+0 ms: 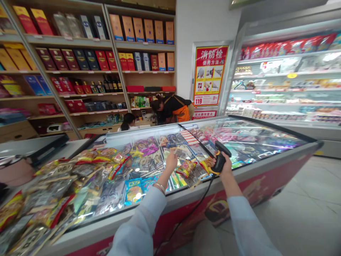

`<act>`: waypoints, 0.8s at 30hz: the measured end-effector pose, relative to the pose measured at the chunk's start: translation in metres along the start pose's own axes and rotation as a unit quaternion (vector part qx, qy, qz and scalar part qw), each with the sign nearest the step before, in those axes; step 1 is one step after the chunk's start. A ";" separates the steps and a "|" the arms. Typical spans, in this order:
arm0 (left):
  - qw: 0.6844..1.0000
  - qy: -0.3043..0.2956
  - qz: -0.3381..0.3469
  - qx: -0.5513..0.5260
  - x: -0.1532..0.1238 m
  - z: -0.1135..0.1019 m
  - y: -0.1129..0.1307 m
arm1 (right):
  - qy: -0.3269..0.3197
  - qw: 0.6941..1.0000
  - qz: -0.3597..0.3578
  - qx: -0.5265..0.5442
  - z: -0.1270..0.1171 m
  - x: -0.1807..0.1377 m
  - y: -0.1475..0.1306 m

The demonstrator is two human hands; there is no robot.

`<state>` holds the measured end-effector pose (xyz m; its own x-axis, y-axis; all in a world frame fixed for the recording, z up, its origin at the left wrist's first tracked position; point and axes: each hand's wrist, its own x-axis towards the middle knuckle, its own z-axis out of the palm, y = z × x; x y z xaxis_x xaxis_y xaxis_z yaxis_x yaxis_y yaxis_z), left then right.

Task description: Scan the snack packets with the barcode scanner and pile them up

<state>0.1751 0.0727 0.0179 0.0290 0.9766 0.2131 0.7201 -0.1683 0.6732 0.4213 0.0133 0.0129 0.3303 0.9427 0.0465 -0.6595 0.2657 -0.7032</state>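
In my right hand (226, 164) is a black and yellow barcode scanner (220, 160), its cable (204, 199) hanging down over the front of the chest freezer (183, 197). My left hand (171, 161) hovers above the freezer's glass top with its fingers curled in; whether anything is in them is hidden. Between my hands a red and yellow snack packet (186, 168) lies on the glass. A second yellow packet (206, 165) lies beside the scanner, partly covered by it. A dark packet on a stick (197, 174) lies near the freezer's front edge.
Packets (53, 181) are heaped on the freezer's left end, near a pink container (16, 170). Behind the freezer, a person in black and orange (176, 108) bends over beside another person (128, 122). Shelves of boxes (138, 30) and a lit display fridge (287, 78) stand behind.
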 end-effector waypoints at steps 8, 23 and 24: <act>0.993 0.019 -0.013 0.116 0.004 0.024 -0.003 | 0.010 0.999 -0.002 0.045 -0.023 0.008 0.010; 0.987 0.020 -0.009 0.162 -0.006 0.023 0.009 | 0.046 0.998 0.019 0.023 -0.016 0.006 0.006; 0.986 0.025 -0.010 0.163 -0.007 0.020 0.011 | 0.046 0.998 0.023 0.024 -0.015 0.004 0.005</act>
<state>0.1971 0.0669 0.0098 -0.0169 0.9701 0.2421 0.9047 -0.0883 0.4168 0.4298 0.0157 -0.0009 0.3571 0.9326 -0.0518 -0.7064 0.2334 -0.6683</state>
